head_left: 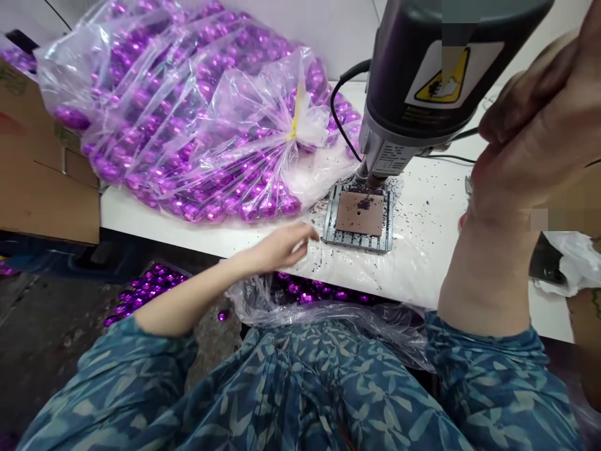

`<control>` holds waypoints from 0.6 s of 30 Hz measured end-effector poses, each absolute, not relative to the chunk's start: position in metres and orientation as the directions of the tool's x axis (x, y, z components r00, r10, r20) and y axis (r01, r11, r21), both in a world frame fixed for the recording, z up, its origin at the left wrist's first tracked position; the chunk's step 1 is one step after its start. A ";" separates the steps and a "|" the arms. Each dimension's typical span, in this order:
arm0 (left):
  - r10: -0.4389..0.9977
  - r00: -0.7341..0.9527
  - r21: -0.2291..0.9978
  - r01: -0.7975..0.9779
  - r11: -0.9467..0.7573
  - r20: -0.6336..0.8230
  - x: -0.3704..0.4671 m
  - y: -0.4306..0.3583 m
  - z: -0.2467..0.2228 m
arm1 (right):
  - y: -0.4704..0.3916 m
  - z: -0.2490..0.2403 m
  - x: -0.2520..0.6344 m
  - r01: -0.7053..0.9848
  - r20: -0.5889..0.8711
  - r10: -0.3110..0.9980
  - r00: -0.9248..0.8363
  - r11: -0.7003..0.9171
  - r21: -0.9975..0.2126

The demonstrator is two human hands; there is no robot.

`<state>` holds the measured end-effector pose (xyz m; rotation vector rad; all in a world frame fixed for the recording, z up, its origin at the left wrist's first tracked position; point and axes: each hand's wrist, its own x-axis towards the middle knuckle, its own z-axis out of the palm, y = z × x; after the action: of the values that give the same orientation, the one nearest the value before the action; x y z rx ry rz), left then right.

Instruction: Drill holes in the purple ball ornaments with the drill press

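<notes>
My left hand (288, 246) hovers over the front edge of the white table, left of the drill press base (359, 243), its fingers loosely curled and slightly blurred; whether anything small is between them is hidden. Raised at the right, beside the dark head of the drill press (404, 81), my right hand (530, 113) has its fingers curled round something I cannot make out. On the grooved metal base lies a brown square plate (350, 216) with a small dark hole, and dark shavings are scattered on and around it.
A large clear bag (188, 113) of shiny purple balls, tied with yellow, fills the table's left. More purple balls (305, 291) lie in plastic below the table edge. A cardboard box (47, 163) stands far left; crumpled white material (575, 263) lies right. Black cables run behind the press.
</notes>
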<state>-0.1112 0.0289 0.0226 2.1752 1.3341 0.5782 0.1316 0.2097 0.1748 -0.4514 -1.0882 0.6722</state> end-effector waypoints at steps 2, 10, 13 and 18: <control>0.964 0.220 0.583 0.768 -0.265 0.148 -0.120 0.094 0.025 | 0.213 0.173 0.132 -0.311 0.630 0.717 0.297 0.697 -0.647; 0.967 -0.246 0.210 0.951 0.226 0.072 -0.128 0.264 0.008 | 0.206 0.169 0.135 -0.280 0.781 0.566 0.264 0.820 -0.499; 0.953 -0.292 0.189 0.943 0.273 0.082 -0.126 0.278 0.000 | 0.203 0.171 0.135 -0.247 0.795 0.544 0.267 0.836 -0.489; 0.963 -0.242 0.298 0.934 0.198 0.120 -0.135 0.292 -0.009 | 0.198 0.173 0.134 -0.210 0.797 0.546 0.259 0.837 -0.505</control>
<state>-0.1351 0.2920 -0.0092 1.8733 2.3578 0.4774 0.1341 0.1979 0.1734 -0.3253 -1.2067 0.5246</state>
